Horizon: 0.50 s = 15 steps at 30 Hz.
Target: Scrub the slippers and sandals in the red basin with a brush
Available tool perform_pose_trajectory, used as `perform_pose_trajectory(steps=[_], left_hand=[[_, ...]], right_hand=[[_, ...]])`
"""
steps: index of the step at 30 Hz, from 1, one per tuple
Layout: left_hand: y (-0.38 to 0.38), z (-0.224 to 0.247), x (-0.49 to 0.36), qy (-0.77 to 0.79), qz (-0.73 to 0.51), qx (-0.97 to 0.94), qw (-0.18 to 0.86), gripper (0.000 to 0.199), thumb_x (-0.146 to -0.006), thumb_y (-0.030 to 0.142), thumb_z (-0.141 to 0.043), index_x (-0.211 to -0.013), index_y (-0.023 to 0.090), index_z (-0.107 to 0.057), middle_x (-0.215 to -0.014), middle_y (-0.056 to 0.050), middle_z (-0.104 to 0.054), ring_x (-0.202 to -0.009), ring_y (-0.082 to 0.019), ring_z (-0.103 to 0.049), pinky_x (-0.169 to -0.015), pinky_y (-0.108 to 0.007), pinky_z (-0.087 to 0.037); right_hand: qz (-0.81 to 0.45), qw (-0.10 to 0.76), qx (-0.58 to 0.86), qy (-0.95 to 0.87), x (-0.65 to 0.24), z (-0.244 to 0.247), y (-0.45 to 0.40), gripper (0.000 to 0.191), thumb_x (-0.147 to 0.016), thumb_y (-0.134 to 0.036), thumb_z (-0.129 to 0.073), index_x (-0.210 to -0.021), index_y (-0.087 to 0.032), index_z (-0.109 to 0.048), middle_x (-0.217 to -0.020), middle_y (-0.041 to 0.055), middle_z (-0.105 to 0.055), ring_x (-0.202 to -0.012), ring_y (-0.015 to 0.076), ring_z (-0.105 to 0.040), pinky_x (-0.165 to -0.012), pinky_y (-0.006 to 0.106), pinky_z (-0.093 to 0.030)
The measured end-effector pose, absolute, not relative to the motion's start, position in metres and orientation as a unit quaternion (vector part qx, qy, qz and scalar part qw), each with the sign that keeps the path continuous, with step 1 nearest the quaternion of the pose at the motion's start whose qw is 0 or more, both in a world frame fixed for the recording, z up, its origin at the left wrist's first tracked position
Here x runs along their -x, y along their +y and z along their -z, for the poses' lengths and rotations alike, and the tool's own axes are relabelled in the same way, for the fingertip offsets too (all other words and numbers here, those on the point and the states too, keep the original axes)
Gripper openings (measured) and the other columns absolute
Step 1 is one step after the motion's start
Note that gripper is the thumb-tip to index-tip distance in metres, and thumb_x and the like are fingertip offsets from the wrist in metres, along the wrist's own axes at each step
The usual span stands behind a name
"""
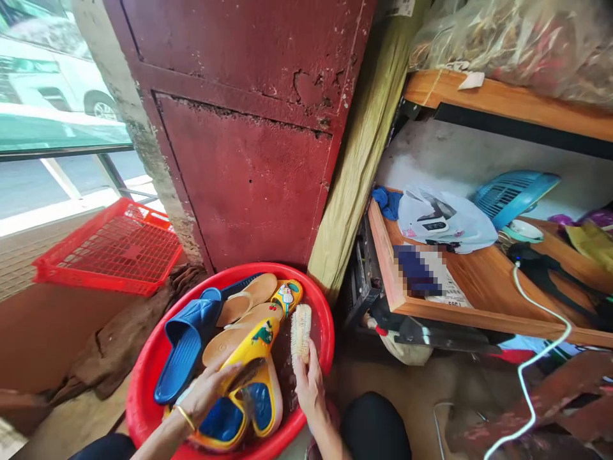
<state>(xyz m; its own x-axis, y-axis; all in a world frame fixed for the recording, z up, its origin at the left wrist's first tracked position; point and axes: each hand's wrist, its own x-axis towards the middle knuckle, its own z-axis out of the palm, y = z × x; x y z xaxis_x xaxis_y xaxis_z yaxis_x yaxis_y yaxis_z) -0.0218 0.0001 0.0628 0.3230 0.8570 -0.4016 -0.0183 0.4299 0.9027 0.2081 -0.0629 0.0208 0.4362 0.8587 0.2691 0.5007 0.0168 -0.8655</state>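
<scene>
A round red tub (327, 319) sits low in front of me, with wet slippers piled in it and murky water on its right side. My left hand (205, 393) is closed on a yellow slipper (251, 342) with a green cartoon figure, tilted over the tub. In my right hand (311, 386) is a scrub brush (301, 332), its pale bristles facing up. Around them lie a blue slipper (184, 358), a tan sandal (261, 291), a small yellow slipper (290, 295) and a yellow slipper with blue insole (223, 418) beneath my left hand.
A red plastic basket (119, 249) stands left of the tub. Behind is a worn red metal door (249, 166). At right, a wooden shelf (483, 271) holds a plastic bag (445, 217) and a blue fan (514, 195). A white cable (531, 364) hangs down.
</scene>
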Motion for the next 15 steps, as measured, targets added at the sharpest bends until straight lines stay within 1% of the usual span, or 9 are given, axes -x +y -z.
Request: perform_pose_trajectory(steps=[2, 4, 6, 8, 10, 12, 14, 15], left_hand=[[-0.008, -0.059, 0.032, 0.482, -0.326, -0.401, 0.708, 0.080, -0.067, 0.057, -0.078, -0.136, 0.020, -0.063, -0.113, -0.010, -0.078, -0.110, -0.035, -0.070, -0.097, -0.045, -0.054], [-0.012, -0.053, 0.039, 0.474, -0.330, -0.385, 0.720, 0.083, -0.065, 0.057, -0.079, -0.137, 0.019, -0.062, -0.116, -0.011, -0.077, -0.109, -0.035, -0.070, -0.097, -0.044, -0.054], [-0.013, -0.048, 0.043, 0.478, -0.330, -0.374, 0.723, 0.083, -0.066, 0.060, -0.075, -0.136, 0.018, -0.061, -0.116, -0.012, -0.077, -0.108, -0.034, -0.070, -0.096, -0.044, -0.054], [-0.013, -0.045, 0.045, 0.493, -0.321, -0.383, 0.712, 0.082, -0.068, 0.064, -0.067, -0.135, 0.017, -0.062, -0.112, -0.013, -0.077, -0.105, -0.033, -0.070, -0.093, -0.045, -0.055], [-0.012, -0.045, 0.045, 0.500, -0.301, -0.422, 0.694, 0.081, -0.069, 0.065, -0.062, -0.136, 0.018, -0.062, -0.109, -0.012, -0.078, -0.103, -0.032, -0.070, -0.089, -0.044, -0.056], [-0.011, -0.046, 0.044, 0.492, -0.278, -0.466, 0.681, 0.077, -0.072, 0.064, -0.057, -0.136, 0.022, -0.063, -0.109, -0.010, -0.078, -0.105, -0.032, -0.070, -0.087, -0.044, -0.057], [-0.010, -0.046, 0.042, 0.491, -0.263, -0.491, 0.670, 0.072, -0.078, 0.063, -0.048, -0.137, 0.024, -0.063, -0.109, -0.009, -0.078, -0.108, -0.030, -0.070, -0.086, -0.041, -0.058], [-0.009, -0.046, 0.041, 0.496, -0.258, -0.496, 0.664, 0.070, -0.081, 0.062, -0.043, -0.137, 0.025, -0.063, -0.110, -0.008, -0.078, -0.108, -0.029, -0.070, -0.086, -0.039, -0.058]], right_hand=[[-0.164, 0.489, 0.657, -0.550, -0.184, -0.021, -0.066, 0.063, -0.100, -0.058, -0.036, -0.141, -0.015, -0.056, -0.121, 0.0182, -0.071, -0.109, 0.0294, -0.071, -0.085, 0.036, -0.062], [-0.152, 0.455, 0.631, -0.609, -0.154, -0.020, -0.071, 0.058, -0.102, -0.050, -0.036, -0.143, -0.014, -0.056, -0.121, 0.0189, -0.071, -0.110, 0.0300, -0.070, -0.088, 0.037, -0.060], [-0.137, 0.402, 0.607, -0.672, -0.130, -0.021, -0.076, 0.053, -0.101, -0.042, -0.039, -0.144, -0.015, -0.055, -0.114, 0.0182, -0.074, -0.099, 0.0299, -0.074, -0.084, 0.038, -0.061], [-0.125, 0.347, 0.593, -0.716, -0.123, -0.026, -0.073, 0.049, -0.099, -0.037, -0.044, -0.143, -0.019, -0.057, -0.105, 0.0157, -0.076, -0.082, 0.0278, -0.075, -0.074, 0.037, -0.062], [-0.130, 0.330, 0.613, -0.706, -0.135, -0.037, -0.061, 0.044, -0.097, -0.035, -0.050, -0.137, -0.024, -0.062, -0.097, 0.0127, -0.077, -0.071, 0.0245, -0.073, -0.067, 0.034, -0.060], [-0.134, 0.339, 0.667, -0.649, -0.158, -0.049, -0.045, 0.038, -0.097, -0.035, -0.049, -0.129, -0.024, -0.068, -0.088, 0.0114, -0.076, -0.068, 0.0237, -0.071, -0.066, 0.033, -0.058], [-0.129, 0.339, 0.683, -0.634, -0.172, -0.055, -0.034, 0.037, -0.099, -0.036, -0.047, -0.123, -0.021, -0.070, -0.081, 0.0106, -0.074, -0.067, 0.0239, -0.071, -0.067, 0.034, -0.056], [-0.132, 0.339, 0.680, -0.637, -0.172, -0.055, -0.032, 0.036, -0.099, -0.036, -0.047, -0.122, -0.021, -0.071, -0.080, 0.0101, -0.074, -0.068, 0.0239, -0.071, -0.067, 0.033, -0.056]])
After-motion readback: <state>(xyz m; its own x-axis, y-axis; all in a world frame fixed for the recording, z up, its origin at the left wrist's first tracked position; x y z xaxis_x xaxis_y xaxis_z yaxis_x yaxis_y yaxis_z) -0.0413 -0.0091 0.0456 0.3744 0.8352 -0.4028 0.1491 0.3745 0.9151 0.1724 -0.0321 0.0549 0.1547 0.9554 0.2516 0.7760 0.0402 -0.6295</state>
